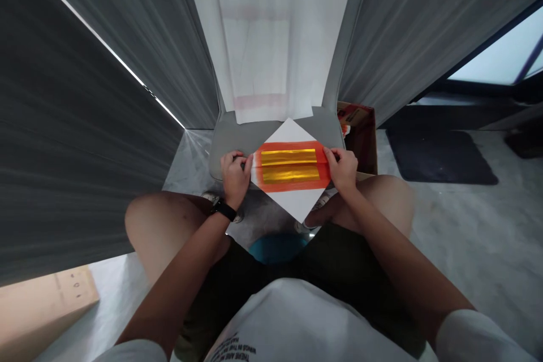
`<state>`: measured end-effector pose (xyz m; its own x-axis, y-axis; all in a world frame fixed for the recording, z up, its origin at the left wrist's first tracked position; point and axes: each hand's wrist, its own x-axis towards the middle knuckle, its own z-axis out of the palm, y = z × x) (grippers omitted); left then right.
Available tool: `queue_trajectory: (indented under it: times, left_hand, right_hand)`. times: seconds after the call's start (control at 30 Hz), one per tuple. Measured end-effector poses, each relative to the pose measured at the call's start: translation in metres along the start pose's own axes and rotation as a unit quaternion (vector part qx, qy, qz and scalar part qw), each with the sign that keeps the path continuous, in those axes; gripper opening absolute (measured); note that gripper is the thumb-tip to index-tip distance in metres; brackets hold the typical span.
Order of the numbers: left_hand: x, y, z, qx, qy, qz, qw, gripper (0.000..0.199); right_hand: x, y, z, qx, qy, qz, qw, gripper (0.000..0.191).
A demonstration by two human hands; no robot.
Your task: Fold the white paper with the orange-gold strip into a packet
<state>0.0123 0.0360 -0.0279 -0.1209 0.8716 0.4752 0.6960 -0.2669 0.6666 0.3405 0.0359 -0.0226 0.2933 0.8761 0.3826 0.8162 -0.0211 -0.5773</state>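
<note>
A white square of paper (pixel 288 131) is held out flat like a diamond, with an orange band across its middle and a shiny gold rectangle (pixel 290 174) on the band. A crease runs sideways through the gold. My left hand (pixel 236 174) pinches the paper's left corner, where the orange fades to white. At the right corner my right hand (pixel 343 168) grips the orange end between thumb and fingers. The paper is over the front part of a grey chair seat (pixel 235 138).
White sheets (pixel 258 56) hang over the chair's back. An open cardboard box (pixel 365 138) stands right of the chair, and a dark mat (pixel 441 155) lies farther right. Grey curtains flank both sides. Another cardboard box (pixel 55 305) is at the lower left.
</note>
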Motion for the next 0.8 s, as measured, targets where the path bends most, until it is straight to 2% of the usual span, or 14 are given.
queue_trajectory:
  times: [0.2,0.37,0.5,0.7,0.8]
  left_hand:
    - [0.004,0.002,0.001,0.009,-0.006,-0.005,1.000,0.038]
    - [0.005,0.006,0.001,0.085,0.013,0.036,0.996,0.033]
    - [0.003,0.008,0.000,0.103,0.035,0.057,0.992,0.032]
    - [0.000,0.014,0.000,0.077,0.050,0.025,0.996,0.029]
    - [0.001,0.013,0.001,0.052,0.053,0.012,0.997,0.030]
  right_hand:
    - [0.000,-0.004,0.003,-0.020,0.006,-0.003,1.000,0.054]
    - [-0.001,-0.010,0.003,-0.075,0.011,-0.002,0.997,0.054]
    - [0.000,-0.013,0.000,-0.101,0.005,0.001,0.995,0.051]
    - [0.001,-0.012,-0.006,-0.119,-0.003,0.020,0.993,0.055]
    - [0.002,-0.014,-0.008,-0.115,0.014,0.036,0.993,0.055]
